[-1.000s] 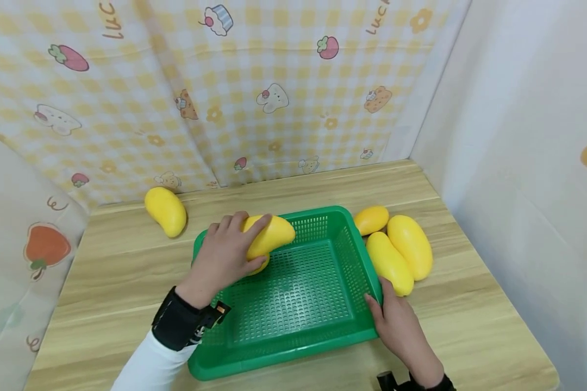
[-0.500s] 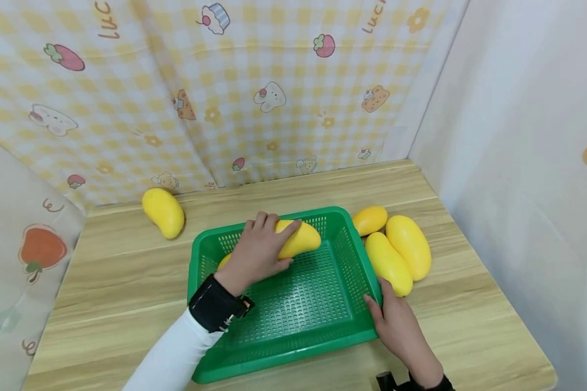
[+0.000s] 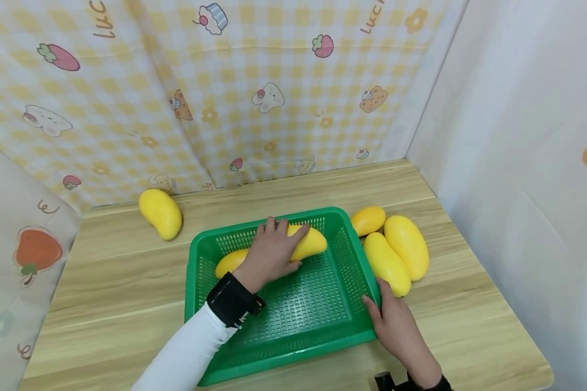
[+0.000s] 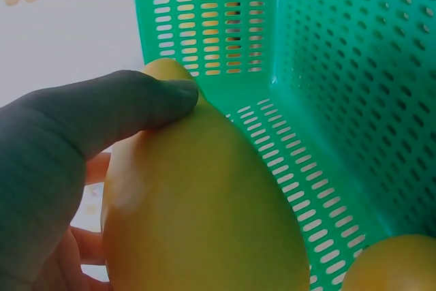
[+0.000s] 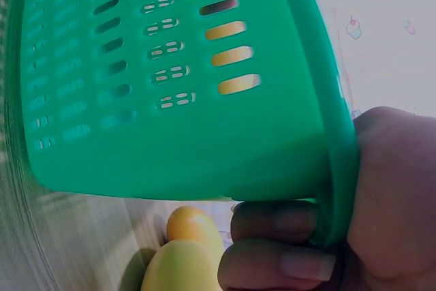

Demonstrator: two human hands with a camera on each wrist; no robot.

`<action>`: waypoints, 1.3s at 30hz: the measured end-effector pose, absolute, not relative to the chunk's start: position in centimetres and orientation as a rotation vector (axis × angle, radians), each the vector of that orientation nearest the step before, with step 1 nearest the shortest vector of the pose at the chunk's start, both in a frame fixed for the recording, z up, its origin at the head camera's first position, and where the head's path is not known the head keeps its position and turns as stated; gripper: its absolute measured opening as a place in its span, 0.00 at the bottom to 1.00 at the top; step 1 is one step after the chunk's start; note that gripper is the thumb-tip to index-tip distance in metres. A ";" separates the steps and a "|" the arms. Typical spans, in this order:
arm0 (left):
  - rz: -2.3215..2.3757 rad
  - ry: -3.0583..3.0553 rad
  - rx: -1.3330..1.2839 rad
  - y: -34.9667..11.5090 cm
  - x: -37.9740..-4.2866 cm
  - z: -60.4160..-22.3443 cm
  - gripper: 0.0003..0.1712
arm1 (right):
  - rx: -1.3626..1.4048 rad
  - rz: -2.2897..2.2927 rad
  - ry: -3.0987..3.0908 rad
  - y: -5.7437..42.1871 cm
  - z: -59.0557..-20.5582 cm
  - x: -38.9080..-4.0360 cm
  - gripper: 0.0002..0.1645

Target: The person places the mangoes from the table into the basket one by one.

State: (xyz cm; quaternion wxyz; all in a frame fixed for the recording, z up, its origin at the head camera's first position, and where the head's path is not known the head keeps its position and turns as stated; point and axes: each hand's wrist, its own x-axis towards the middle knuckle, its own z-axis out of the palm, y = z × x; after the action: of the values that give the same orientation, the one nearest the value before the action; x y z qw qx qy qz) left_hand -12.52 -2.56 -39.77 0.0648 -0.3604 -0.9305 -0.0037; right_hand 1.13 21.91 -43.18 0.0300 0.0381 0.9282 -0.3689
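Observation:
My left hand (image 3: 269, 252) grips a yellow mango (image 3: 310, 244) inside the green basket (image 3: 293, 355), near its back wall. In the left wrist view the thumb lies across the top of this mango (image 4: 204, 202), with the other fingers round its far side. A second mango (image 3: 230, 263) lies in the basket's back left corner, partly hidden behind the left hand. My right hand (image 3: 400, 331) holds the basket's right rim near the front corner. The right wrist view shows its fingers curled under the rim (image 5: 334, 134).
Outside the basket's right side lie three mangoes: a small one (image 3: 368, 220), one in front (image 3: 387, 263) and one at the right (image 3: 407, 247). Another mango (image 3: 160, 213) rests at the back left of the wooden table (image 3: 102, 293). A patterned cloth (image 3: 235, 98) hangs behind the table.
My left hand has carried its mango rightward along the back of the basket and lower into it. The second mango in the basket shows more now. The right hand stays on the rim.

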 end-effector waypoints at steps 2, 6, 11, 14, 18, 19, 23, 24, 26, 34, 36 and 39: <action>-0.004 -2.829 -1.085 -2.3 -12.4 -40.0 0.44 | 0.126 -1.136 2.853 21.9 -43.2 1.1 0.25; 0.017 -2.867 -1.079 -1.5 -12.2 -40.7 0.44 | 0.135 -1.140 2.840 21.9 -43.1 1.1 0.26; 0.036 -2.898 -1.078 -0.6 -12.3 -41.3 0.44 | 0.133 -1.150 2.847 21.9 -43.1 1.0 0.26; 0.037 -2.909 -1.087 -0.2 -12.3 -41.5 0.44 | 0.127 -1.159 2.846 21.8 -43.2 1.0 0.27; 0.044 -2.904 -1.099 0.2 -12.4 -41.9 0.45 | 0.121 -1.168 2.847 21.7 -43.1 1.0 0.27; 0.051 -2.902 -1.099 0.2 -12.4 -41.9 0.45 | 0.120 -1.168 2.849 21.7 -43.1 1.0 0.27; 0.066 -2.890 -1.092 0.5 -12.5 -42.2 0.44 | 0.114 -1.188 2.845 21.7 -43.1 0.9 0.27; 0.065 -2.893 -1.091 0.5 -12.4 -42.3 0.44 | 0.114 -1.188 2.844 21.7 -43.1 0.9 0.27; 0.061 -2.904 -1.087 0.5 -12.4 -42.3 0.44 | 0.119 -1.190 2.833 21.8 -43.1 1.0 0.27; 0.090 -2.869 -1.070 0.6 -12.5 -43.1 0.45 | 0.120 -1.205 2.826 22.0 -42.8 1.3 0.26; 0.096 -2.877 -1.073 0.6 -12.6 -43.2 0.45 | 0.110 -1.206 2.836 22.0 -42.8 1.3 0.26; 0.113 -2.900 -1.081 0.7 -12.6 -43.5 0.46 | 0.109 -1.199 2.842 22.0 -42.8 1.3 0.26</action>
State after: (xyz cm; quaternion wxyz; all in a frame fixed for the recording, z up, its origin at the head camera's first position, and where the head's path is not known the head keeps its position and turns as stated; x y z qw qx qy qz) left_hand -12.64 0.71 -43.47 0.0225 -0.3489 -0.9362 0.0365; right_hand 1.26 21.98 -42.77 0.0274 0.0351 0.9205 -0.3883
